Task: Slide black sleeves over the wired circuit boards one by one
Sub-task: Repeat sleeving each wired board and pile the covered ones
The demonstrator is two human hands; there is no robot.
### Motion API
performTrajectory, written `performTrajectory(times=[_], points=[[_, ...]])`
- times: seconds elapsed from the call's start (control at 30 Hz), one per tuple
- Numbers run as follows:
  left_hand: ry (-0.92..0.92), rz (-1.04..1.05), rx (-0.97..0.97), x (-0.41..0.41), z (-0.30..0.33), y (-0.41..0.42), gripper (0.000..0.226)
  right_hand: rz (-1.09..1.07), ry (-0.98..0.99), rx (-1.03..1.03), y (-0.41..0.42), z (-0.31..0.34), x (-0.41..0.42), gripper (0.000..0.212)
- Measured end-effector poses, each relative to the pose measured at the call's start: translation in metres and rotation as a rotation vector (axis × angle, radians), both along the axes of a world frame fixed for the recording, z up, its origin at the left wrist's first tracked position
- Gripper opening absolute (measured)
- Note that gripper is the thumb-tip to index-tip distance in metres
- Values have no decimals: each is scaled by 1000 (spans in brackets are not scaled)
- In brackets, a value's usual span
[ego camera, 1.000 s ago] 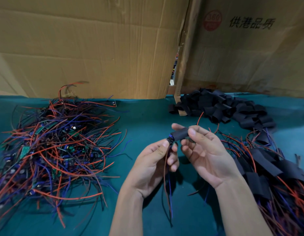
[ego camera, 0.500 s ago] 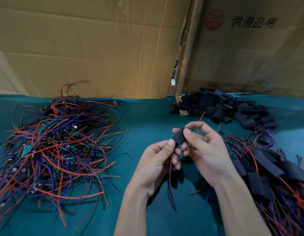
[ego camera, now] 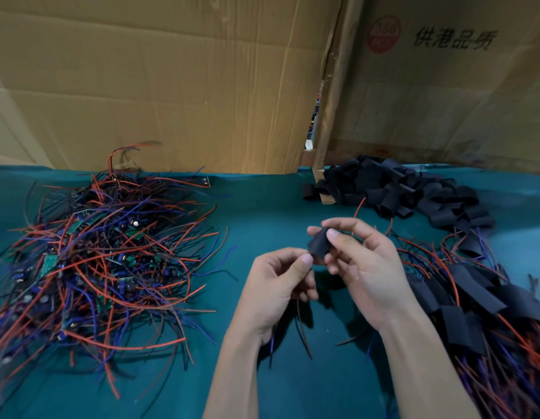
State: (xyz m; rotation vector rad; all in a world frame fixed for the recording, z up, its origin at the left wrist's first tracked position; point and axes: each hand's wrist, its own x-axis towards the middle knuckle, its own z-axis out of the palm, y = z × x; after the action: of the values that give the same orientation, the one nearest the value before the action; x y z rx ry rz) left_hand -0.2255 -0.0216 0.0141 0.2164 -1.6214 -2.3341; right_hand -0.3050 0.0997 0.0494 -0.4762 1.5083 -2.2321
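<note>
Head view: right hand (ego camera: pixel 362 267) pinches a black sleeve (ego camera: pixel 319 244) between thumb and forefinger, above the teal bench (ego camera: pixel 262 207). Left hand (ego camera: pixel 280 282) just beside it, grip curled round thin wires (ego camera: pixel 302 325) that hang below; board itself hidden. Tangle of unsleeved wired boards (ego camera: pixel 90 258) lies left. Loose sleeve pile (ego camera: pixel 392 189) far right; sleeved boards (ego camera: pixel 474 297) near right. Cardboard boxes (ego camera: pixel 172 80) behind; contents unseen.

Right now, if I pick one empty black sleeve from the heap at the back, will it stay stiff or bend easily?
Probably soft: the black sleeve pinched by the right hand looks creased. Those in the sleeve heap lie flattened and bent, so likely light and floppy. Being flat, it should not roll.
</note>
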Motion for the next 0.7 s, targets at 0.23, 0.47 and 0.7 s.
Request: performTrajectory(times=[0.23, 0.47, 0.7], points=[[18, -9, 3, -3, 1, 1, 42, 21, 32, 115, -4, 0, 6, 16], [36, -75, 18, -2, 3, 2, 42, -82, -10, 112, 5, 19, 10, 20], [-38, 77, 148, -6, 0, 2, 18, -111, 219, 630, 102, 97, -14, 17]])
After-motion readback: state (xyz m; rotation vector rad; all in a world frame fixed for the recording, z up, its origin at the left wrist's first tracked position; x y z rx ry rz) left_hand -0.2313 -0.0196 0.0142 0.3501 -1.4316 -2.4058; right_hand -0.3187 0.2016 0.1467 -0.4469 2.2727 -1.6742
